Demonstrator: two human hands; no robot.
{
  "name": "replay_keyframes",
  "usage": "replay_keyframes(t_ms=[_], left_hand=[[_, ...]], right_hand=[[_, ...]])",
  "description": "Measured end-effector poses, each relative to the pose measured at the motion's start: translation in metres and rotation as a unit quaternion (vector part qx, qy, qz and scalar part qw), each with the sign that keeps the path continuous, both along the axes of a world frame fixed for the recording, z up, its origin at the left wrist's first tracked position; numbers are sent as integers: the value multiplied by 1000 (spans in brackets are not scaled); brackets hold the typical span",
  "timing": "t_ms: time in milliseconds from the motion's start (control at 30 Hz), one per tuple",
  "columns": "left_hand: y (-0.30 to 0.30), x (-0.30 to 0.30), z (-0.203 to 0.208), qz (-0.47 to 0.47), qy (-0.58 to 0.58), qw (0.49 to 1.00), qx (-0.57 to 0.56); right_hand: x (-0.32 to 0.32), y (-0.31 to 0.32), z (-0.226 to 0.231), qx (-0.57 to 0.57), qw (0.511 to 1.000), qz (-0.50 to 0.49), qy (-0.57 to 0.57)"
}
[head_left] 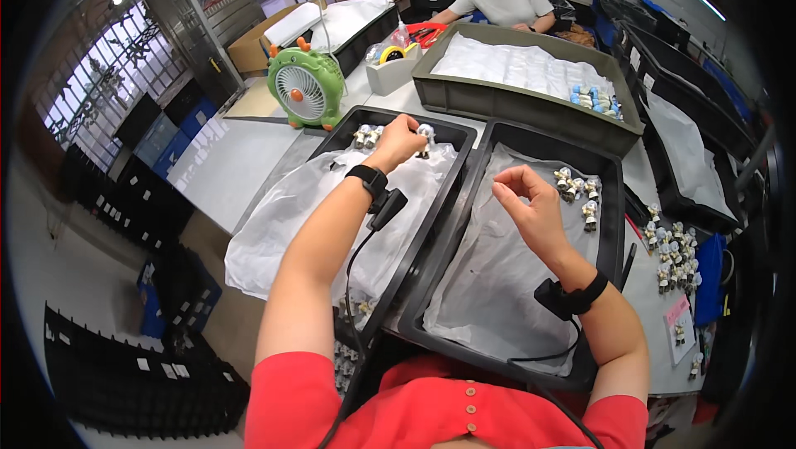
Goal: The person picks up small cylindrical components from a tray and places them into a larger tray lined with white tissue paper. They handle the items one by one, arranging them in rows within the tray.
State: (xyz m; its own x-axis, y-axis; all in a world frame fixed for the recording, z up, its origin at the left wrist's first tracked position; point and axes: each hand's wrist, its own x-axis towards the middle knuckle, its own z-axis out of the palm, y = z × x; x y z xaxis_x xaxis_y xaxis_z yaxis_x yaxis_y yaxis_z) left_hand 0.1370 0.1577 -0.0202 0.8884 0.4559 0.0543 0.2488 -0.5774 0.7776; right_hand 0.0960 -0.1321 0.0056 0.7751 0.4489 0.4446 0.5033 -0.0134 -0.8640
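Note:
My left hand (396,145) reaches over the far end of the left black tray (461,169), its fingers pinched at a small white-and-dark figurine (425,139). Just left of that hand, several similar figurines (366,135) lie on the tray's white liner sheet (332,200). Above the right black tray (615,237) hovers my right hand (535,208). Its fingers curl toward the thumb in a loose pinch, and nothing shows between them. Several more figurines (572,185) lie on the right tray's liner (489,283), to the right of this hand.
A green fan (305,88) and a tape dispenser (391,72) stand beyond the left tray. Behind the right tray, a large olive bin (531,109) holds blue-topped figures. Loose figurines (676,250) cluster on the table at right. Across the bin is another person (506,5).

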Motion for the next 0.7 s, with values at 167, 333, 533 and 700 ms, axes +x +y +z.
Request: replay_keyframes(t_ms=[167,333,533,700], left_hand=[[-2,24,-8,-7,103,986,132],[3,39,-23,-5,131,971,201],[4,41,-51,-9,21,958,287],[1,30,-39,18,85,958,275]], right_hand=[[8,-5,-2,2,1000,-25,-9],[11,-5,-4,-13,999,-35,-7],[15,-3,-14,-37,998,-47,-12],[40,-2,-38,-127,990,-59,30]])
